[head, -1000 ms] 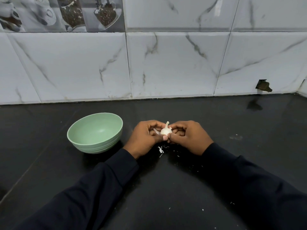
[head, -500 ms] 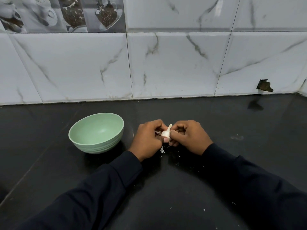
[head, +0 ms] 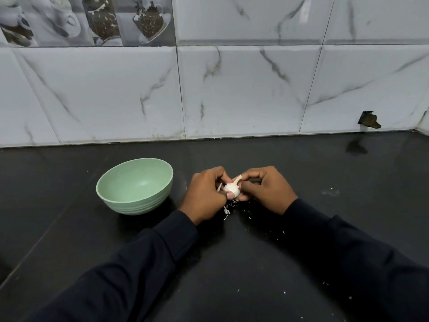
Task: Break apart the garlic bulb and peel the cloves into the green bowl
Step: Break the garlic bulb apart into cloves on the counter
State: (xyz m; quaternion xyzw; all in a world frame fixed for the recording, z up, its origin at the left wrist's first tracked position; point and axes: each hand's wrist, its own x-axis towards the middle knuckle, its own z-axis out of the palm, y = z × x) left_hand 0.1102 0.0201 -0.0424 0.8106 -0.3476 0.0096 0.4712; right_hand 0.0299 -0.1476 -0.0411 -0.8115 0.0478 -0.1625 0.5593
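Observation:
A small white garlic bulb (head: 232, 187) with its stem pointing up and to the right sits between both hands, just above the black counter. My left hand (head: 205, 194) grips it from the left with curled fingers, and a thin strip of skin sticks out beside them. My right hand (head: 267, 189) pinches it from the right, fingertips near the stem. The green bowl (head: 135, 185) stands upright to the left of my left hand, with nothing visible inside it.
White scraps of garlic skin (head: 227, 211) lie on the black counter (head: 232, 263) under and in front of the hands. A marble-tiled wall (head: 232, 89) closes the back, with a dark hole (head: 369, 119) low on the right.
The bulb has turned in my fingers, so its stem now leans right. Both hands stay in the same spot on the counter.

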